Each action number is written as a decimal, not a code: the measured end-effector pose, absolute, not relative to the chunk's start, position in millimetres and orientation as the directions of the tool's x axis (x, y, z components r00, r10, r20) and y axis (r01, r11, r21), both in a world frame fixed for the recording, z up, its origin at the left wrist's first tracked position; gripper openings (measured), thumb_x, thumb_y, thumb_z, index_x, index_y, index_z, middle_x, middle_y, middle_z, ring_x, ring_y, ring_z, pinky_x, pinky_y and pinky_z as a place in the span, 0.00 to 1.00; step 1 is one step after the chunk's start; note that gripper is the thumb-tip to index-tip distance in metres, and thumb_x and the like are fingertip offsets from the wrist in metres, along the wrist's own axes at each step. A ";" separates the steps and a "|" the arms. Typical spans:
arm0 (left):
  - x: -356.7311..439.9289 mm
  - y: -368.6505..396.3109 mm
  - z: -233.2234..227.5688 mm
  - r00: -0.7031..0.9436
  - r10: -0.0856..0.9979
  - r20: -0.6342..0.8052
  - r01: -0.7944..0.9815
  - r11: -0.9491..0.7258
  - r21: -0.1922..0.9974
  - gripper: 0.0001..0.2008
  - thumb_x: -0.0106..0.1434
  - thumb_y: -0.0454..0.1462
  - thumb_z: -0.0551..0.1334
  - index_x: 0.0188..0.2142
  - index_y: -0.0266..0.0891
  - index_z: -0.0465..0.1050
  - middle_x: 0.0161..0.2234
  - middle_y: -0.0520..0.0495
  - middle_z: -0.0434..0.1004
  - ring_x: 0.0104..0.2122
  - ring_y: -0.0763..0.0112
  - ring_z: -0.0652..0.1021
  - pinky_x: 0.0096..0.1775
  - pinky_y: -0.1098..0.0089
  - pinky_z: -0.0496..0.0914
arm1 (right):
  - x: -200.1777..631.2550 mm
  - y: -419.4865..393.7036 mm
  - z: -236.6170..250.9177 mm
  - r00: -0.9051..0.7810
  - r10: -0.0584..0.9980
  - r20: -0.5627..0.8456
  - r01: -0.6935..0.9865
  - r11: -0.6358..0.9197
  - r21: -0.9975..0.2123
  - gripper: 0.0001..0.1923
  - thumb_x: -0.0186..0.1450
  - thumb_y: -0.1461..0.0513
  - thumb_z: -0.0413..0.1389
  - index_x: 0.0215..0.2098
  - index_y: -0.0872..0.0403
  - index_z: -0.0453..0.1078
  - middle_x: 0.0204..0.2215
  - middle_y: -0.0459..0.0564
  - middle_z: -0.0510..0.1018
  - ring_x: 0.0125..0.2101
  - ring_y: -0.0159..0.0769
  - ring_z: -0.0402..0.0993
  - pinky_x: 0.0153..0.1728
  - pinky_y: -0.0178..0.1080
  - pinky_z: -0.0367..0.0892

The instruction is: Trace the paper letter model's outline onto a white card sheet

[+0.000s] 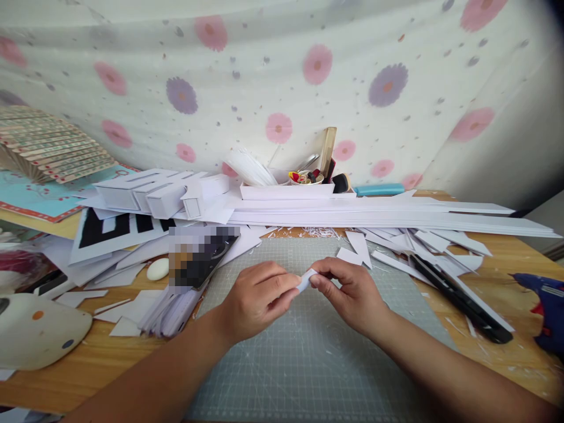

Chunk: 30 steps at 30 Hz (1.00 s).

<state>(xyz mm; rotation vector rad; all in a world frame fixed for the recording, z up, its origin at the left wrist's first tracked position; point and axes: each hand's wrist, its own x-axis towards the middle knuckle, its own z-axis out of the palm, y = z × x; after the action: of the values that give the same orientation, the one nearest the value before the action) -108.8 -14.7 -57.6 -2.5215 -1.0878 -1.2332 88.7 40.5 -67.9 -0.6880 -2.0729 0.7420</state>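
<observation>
Between my two hands is a small white piece of paper or foam board, held above the grey-green cutting mat. My left hand pinches its left end between thumb and fingers. At the other end, my right hand grips it between thumb and index finger. The piece looks narrow and slightly bent; its far side is partly covered by my fingers. Just beyond my hands, a few white offcuts rest on the mat's back edge.
To the right lie a black utility knife and a blue glue gun. Long white strips run along the back, below a white tool box. White block letters, a dark phone-like object and paper scraps crowd the left.
</observation>
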 end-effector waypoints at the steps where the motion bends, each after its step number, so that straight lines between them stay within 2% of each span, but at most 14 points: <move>1: -108.7 -14.8 -57.1 0.404 0.550 0.731 0.651 -0.734 0.193 0.10 0.59 0.27 0.62 0.41 0.37 0.70 0.31 0.48 0.75 0.31 0.76 0.75 0.34 0.75 0.69 | 88.7 40.4 -67.8 -0.523 0.686 0.507 0.213 0.681 -0.701 0.07 0.66 0.60 0.53 0.31 0.54 0.70 0.22 0.44 0.73 0.24 0.29 0.67 0.26 0.31 0.63; 12: -108.3 -13.9 -56.7 0.384 0.539 0.750 0.598 -0.764 0.242 0.09 0.61 0.27 0.60 0.41 0.35 0.73 0.31 0.46 0.78 0.30 0.74 0.77 0.33 0.75 0.70 | 88.6 38.7 -63.9 -0.567 0.699 0.436 0.215 0.637 -0.740 0.08 0.66 0.61 0.51 0.30 0.54 0.69 0.23 0.45 0.72 0.24 0.29 0.66 0.27 0.31 0.61; 15: -107.1 -14.8 -57.1 0.367 0.559 0.743 0.604 -0.751 0.267 0.08 0.61 0.28 0.60 0.41 0.36 0.73 0.29 0.47 0.78 0.28 0.75 0.77 0.32 0.76 0.69 | 87.6 38.2 -63.5 -0.575 0.714 0.400 0.207 0.600 -0.773 0.08 0.65 0.61 0.51 0.31 0.54 0.69 0.23 0.45 0.72 0.25 0.29 0.66 0.27 0.32 0.61; 18: -103.8 -16.8 -53.9 0.311 0.621 0.719 0.626 -0.703 0.337 0.07 0.61 0.28 0.61 0.38 0.37 0.73 0.27 0.52 0.78 0.25 0.78 0.76 0.29 0.79 0.68 | 87.0 37.6 -63.1 -0.594 0.730 0.339 0.166 0.523 -0.836 0.08 0.65 0.60 0.52 0.30 0.54 0.70 0.23 0.44 0.71 0.25 0.29 0.65 0.28 0.32 0.60; 23: -98.9 -18.1 -46.4 0.247 0.753 0.610 0.656 -0.594 0.467 0.08 0.57 0.25 0.60 0.32 0.38 0.74 0.24 0.57 0.76 0.22 0.83 0.74 0.26 0.83 0.65 | 85.7 37.4 -64.8 -0.630 0.761 0.157 0.100 0.280 -0.955 0.09 0.63 0.57 0.53 0.31 0.55 0.70 0.22 0.43 0.69 0.25 0.29 0.63 0.28 0.33 0.60; 26: -100.2 -16.9 -48.5 0.257 0.772 0.581 0.656 -0.581 0.482 0.08 0.57 0.25 0.60 0.32 0.37 0.74 0.25 0.56 0.77 0.24 0.83 0.74 0.28 0.83 0.65 | 83.9 37.5 -67.4 -0.634 0.767 0.103 0.098 0.212 -0.972 0.09 0.62 0.57 0.54 0.31 0.55 0.70 0.22 0.43 0.67 0.25 0.29 0.62 0.27 0.33 0.59; 30: -103.8 -14.7 -57.0 0.284 0.756 0.589 0.667 -0.598 0.445 0.07 0.57 0.26 0.58 0.29 0.37 0.72 0.23 0.56 0.74 0.22 0.82 0.72 0.27 0.80 0.63 | 82.0 36.1 -68.7 -0.634 0.771 0.062 0.124 0.180 -0.976 0.09 0.61 0.57 0.54 0.30 0.55 0.70 0.22 0.43 0.68 0.24 0.29 0.62 0.26 0.33 0.58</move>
<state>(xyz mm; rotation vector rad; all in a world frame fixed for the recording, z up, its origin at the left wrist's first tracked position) -103.8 -14.7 -57.0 -2.6051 -1.4504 -1.3025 82.0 36.1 -68.7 -0.8387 -1.8978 1.4881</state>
